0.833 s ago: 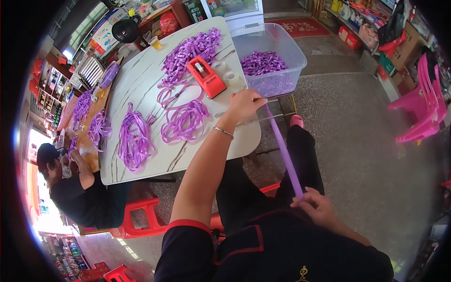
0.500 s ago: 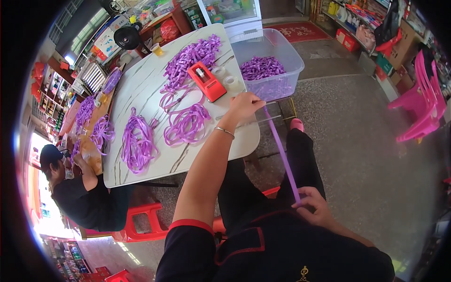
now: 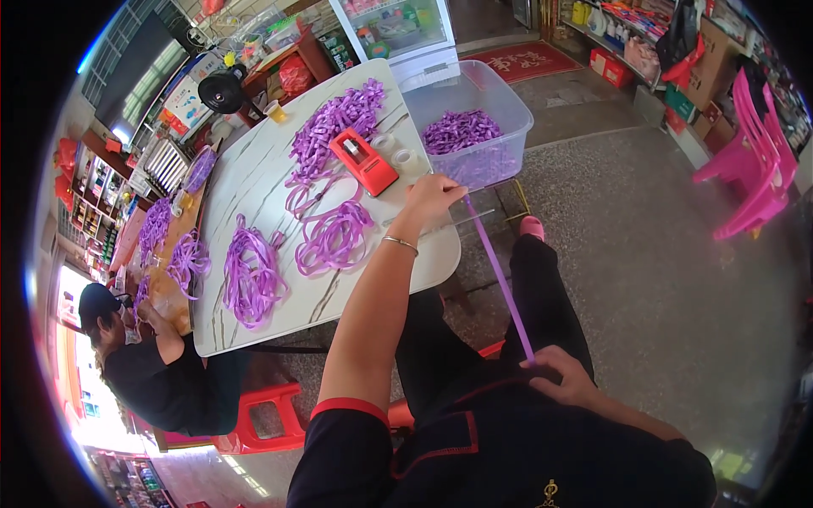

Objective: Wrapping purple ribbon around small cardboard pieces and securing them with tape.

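A purple ribbon runs taut between my two hands, slanting down toward my lap. At the table's right edge, my left hand pinches its upper end, beside a thin clear strip or rod that juts past the edge. Close to my waist, my right hand grips the lower end between thumb and fingers. Left of my left hand stands a red tape dispenser. Loose loops of purple ribbon lie on the white marbled table, with another looped bundle farther left.
Beyond my left hand, a clear plastic bin holds many purple ribbon pieces. A purple heap covers the table's far part, near a small cup. A co-worker sits at the left by a red stool. Pink chairs stand right.
The view has shifted slightly, so the table and bin appear a little lower and farther left. Both hands keep their hold on the stretched ribbon.
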Demonstrator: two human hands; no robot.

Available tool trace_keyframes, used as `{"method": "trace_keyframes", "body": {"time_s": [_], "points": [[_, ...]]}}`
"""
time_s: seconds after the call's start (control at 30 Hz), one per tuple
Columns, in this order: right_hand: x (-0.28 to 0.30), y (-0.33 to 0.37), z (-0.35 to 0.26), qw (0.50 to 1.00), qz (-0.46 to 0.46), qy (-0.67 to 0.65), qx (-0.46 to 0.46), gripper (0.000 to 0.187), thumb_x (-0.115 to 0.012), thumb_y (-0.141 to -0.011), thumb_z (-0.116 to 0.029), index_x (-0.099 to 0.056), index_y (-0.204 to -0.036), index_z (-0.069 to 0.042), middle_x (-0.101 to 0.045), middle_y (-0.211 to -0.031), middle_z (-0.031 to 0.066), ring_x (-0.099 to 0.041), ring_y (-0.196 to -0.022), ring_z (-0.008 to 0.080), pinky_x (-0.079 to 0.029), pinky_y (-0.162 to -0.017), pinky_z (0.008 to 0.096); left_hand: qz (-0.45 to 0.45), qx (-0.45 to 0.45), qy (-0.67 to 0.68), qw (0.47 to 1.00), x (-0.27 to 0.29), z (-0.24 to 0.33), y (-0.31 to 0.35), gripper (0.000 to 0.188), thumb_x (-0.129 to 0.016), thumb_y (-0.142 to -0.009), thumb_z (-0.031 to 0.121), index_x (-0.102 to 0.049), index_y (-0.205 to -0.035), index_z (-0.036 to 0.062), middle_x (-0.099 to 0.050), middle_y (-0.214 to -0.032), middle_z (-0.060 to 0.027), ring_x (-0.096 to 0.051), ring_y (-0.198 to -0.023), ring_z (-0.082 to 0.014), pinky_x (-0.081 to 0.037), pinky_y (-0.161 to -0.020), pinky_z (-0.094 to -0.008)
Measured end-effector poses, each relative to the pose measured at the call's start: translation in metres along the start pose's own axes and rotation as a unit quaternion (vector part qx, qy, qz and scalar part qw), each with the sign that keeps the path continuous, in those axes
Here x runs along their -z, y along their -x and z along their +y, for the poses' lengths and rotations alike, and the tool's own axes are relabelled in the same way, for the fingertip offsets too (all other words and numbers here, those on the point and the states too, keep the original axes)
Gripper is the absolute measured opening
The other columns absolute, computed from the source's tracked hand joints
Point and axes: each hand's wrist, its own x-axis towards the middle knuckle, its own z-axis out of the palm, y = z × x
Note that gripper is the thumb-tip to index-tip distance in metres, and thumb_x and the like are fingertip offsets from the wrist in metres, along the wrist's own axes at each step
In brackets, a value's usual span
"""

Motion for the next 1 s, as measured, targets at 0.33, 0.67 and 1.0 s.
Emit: {"method": "trace_keyframes", "body": {"time_s": [0.33,0.67,1.0], "points": [[0.017,-0.014,-0.034,0.998,-0.060,-0.019,-0.014,0.030,-0.066,-0.075,-0.013,-0.061,-0.104,-0.008,-0.055,-0.084,0.0035,-0.054,-0.079,0.0147,-0.044,-0.073,0.0255,0.002,-0.001,-0.019,1.000,0.001,0.003,0.002,0.032,-0.061,-0.077,0.041,-0.067,-0.085,0.0102,-0.061,-0.071,-0.0045,-0.058,-0.072,-0.0179,-0.036,-0.073,-0.0381],[0.081,-0.115,-0.110,0.971,-0.100,0.026,0.217,0.028,-0.068,-0.072,-0.010,-0.064,-0.099,-0.008,-0.052,-0.066,0.0010,-0.053,-0.061,0.0130,-0.043,-0.055,0.0252,0.021,-0.022,-0.044,0.999,0.003,0.000,0.004,0.024,-0.063,-0.075,0.036,-0.067,-0.080,0.0121,-0.060,-0.071,-0.0034,-0.058,-0.073,-0.0210,-0.034,-0.068,-0.0404],[0.105,-0.376,-0.100,0.976,-0.029,-0.151,0.155,0.030,-0.045,-0.091,-0.023,-0.062,-0.103,-0.002,-0.033,-0.061,-0.0094,-0.025,-0.051,0.0012,-0.020,-0.047,0.0181,0.059,-0.068,-0.008,0.996,0.008,0.002,0.007,0.011,-0.060,-0.070,0.019,-0.060,-0.070,0.0082,-0.055,-0.074,-0.0047,-0.053,-0.079,-0.0247,-0.034,-0.068,-0.0401]]}}
